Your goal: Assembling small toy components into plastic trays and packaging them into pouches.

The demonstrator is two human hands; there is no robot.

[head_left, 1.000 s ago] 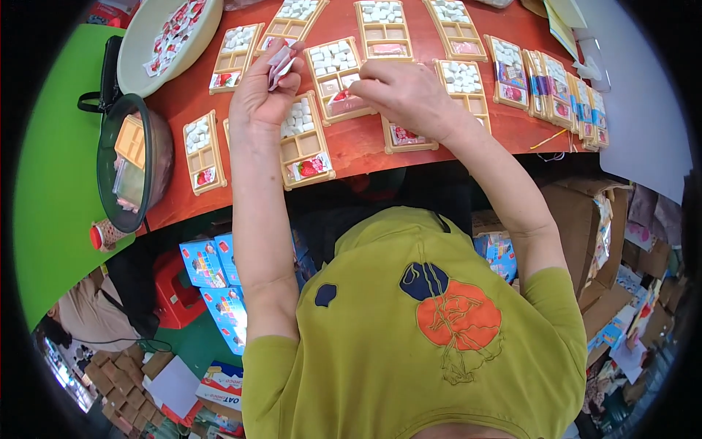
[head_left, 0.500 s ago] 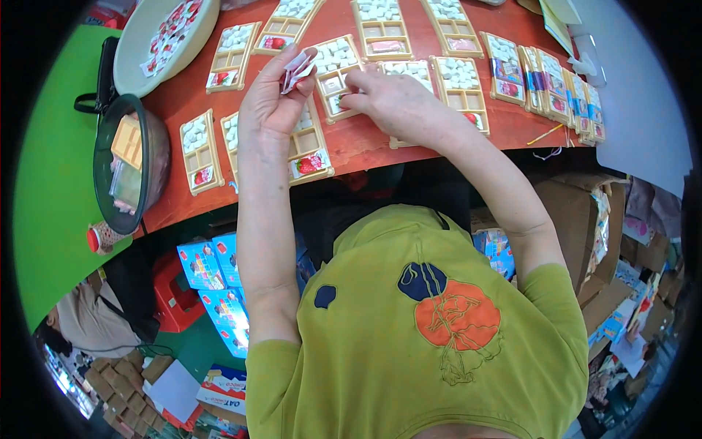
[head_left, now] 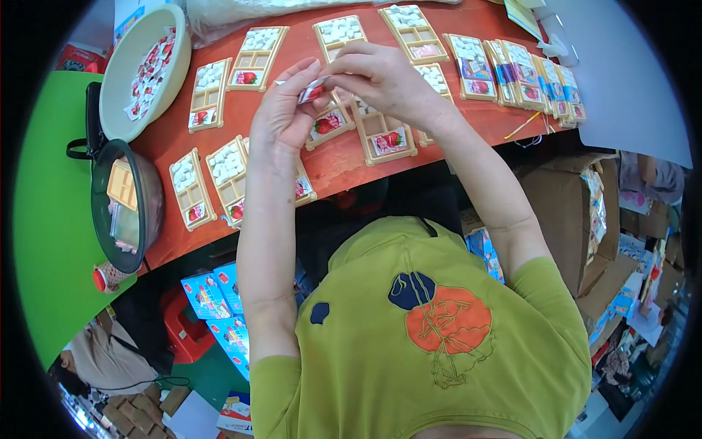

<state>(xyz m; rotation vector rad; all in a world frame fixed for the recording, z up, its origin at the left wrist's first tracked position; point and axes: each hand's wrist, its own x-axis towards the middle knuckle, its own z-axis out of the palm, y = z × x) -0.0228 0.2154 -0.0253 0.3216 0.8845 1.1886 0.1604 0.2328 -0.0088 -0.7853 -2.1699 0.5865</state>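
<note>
Holding small packets point(head_left: 312, 91) in my left hand point(head_left: 284, 110), upper middle of the frame, I have them pinched between thumb and fingers. My right hand point(head_left: 373, 77) narrows to their edge, but I cannot tell whether it grips one. They look light, thin and soft, probably slippery, so a corner or flat edge seems the best hold. Strawberry pictures show on them and on others in the trays point(head_left: 374, 123) just below. Blue bands point(head_left: 553, 87) wrap stacks at upper right; any writing is too small to read.
</note>
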